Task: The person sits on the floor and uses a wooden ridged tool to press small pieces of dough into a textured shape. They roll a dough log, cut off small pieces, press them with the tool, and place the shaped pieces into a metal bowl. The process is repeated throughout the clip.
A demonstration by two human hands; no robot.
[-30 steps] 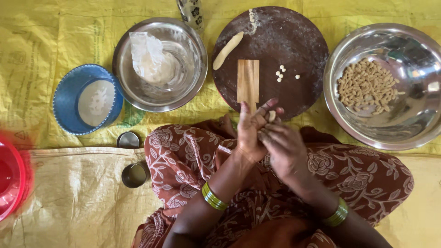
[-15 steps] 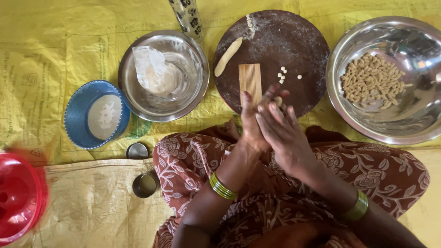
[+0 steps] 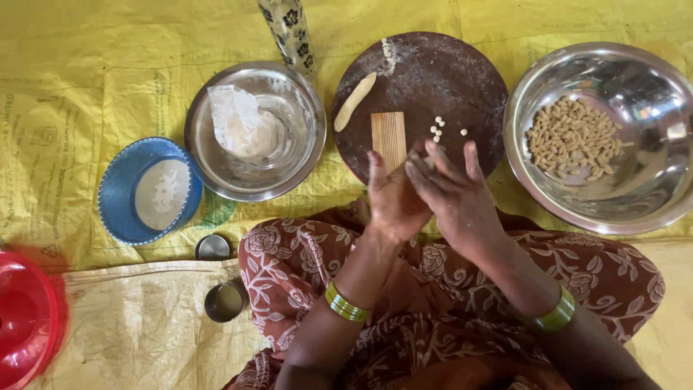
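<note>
Yellow woven sheeting point(image 3: 86, 87) carries everything in the head view. Seated at its near edge, I press my left hand point(image 3: 393, 198) and right hand point(image 3: 455, 195) palm to palm, fingers stretched flat; whatever lies between the palms is hidden, so I cannot tell what they grip.

Both hands hover over the near rim of a round dark wooden board point(image 3: 433, 79), dusted with flour. Just beyond my fingertips a ridged wooden paddle point(image 3: 388, 137) lies flat on the board. A rolled rope of dough point(image 3: 354, 101) rests toward the board's left edge, and a few small dough pellets point(image 3: 440, 128) sit to the right of the paddle.

Toward the sheet's right edge, a large steel bowl point(image 3: 650, 188) holds a heap of shaped dough pieces point(image 3: 574, 137). Left of the board, a second steel bowl point(image 3: 289, 173) contains a crumpled plastic bag point(image 3: 234, 119). Farther left stands a blue basket point(image 3: 115, 195), with two small steel cups point(image 3: 213, 248) near it and a red plastic container point(image 3: 25, 325) at the left edge. Green bangles point(image 3: 345, 303) ring both wrists above my patterned brown dress point(image 3: 289, 267).
</note>
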